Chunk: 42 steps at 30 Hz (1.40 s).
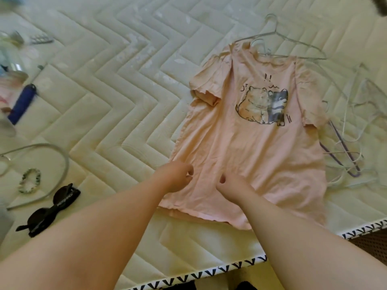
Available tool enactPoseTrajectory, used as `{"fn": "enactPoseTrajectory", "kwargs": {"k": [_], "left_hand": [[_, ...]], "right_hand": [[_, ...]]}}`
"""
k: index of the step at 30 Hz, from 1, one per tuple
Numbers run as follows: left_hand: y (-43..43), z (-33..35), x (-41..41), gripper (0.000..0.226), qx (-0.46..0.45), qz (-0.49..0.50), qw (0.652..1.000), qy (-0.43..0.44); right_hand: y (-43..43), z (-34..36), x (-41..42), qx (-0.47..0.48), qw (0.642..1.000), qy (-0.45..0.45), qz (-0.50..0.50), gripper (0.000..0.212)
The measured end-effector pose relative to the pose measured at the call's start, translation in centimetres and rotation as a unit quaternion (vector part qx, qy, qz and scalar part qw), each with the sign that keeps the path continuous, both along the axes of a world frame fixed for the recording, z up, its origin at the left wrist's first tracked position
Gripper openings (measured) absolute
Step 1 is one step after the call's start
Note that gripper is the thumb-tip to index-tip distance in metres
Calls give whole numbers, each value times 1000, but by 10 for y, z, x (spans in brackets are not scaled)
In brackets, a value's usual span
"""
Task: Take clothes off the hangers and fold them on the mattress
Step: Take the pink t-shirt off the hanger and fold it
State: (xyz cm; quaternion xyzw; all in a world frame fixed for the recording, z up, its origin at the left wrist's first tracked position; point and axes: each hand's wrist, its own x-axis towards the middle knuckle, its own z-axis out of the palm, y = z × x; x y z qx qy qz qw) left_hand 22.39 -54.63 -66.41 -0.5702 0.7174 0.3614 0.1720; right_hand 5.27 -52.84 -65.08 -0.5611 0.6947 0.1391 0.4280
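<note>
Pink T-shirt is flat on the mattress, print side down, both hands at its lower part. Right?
No. The pink T-shirt lies print side up: the head view shows its cartoon animal print facing the camera. The rest holds: flat on the mattress, left hand and right hand at its lower part.

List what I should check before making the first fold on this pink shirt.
1. Pink shirt lies flat on the mattress, print up: ok.
2. White hanger out of the collar: cannot tell; it overlaps the neckline.
3. Sleeve toward the mattress middle smoothed: not ok; it is bunched.
4. Left hand and right hand gripping fabric: cannot tell; both are curled over the lower shirt.
</note>
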Motion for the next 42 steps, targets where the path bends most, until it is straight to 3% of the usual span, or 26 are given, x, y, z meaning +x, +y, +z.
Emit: {"fn": "enactPoseTrajectory", "kwargs": {"k": [10,17,20,22,24,26,27,29,31,33,35,38,40,42], "left_hand": [[-118,66,12,28,-79,237,963,101],[-212,15,-7,29,-69,325,934,134],[-244,-28,-29,53,1,454,869,194],[-257,-49,-41,88,67,538,801,254],[-268,-66,-46,115,116,620,703,328],[-273,-82,-44,118,134,672,629,368],[-276,-88,-45,113,130,690,611,365],[-280,-94,-49,90,94,703,627,322],[-287,-93,-54,53,37,691,679,244],[-295,-81,-51,27,-21,665,721,193],[-307,-62,-42,15,-80,613,770,161],[-335,-28,-17,15,-147,612,758,172],[-357,-7,5,22,-187,633,732,170],[-373,3,24,20,-196,671,689,191]], "right_hand": [[-136,54,16,-125,984,-29,-125,8],[-241,-4,29,-164,985,-1,-60,45],[-268,-30,26,-146,988,40,19,60],[-278,-45,20,-146,987,64,19,44],[-289,-58,13,-155,986,32,-55,25],[-299,-68,10,-135,984,-23,-116,16],[-304,-73,8,-113,985,-42,-120,14],[-308,-81,6,-66,991,-55,-107,15],[-310,-91,5,-42,991,-67,-109,23],[-313,-90,6,-51,988,-77,-122,16],[-320,-77,5,-108,979,-81,-150,16],[-336,-52,24,-201,940,-206,-184,15],[-349,-30,49,-163,904,-343,-195,16],[-358,-18,72,-101,886,-414,-184,25]]}}
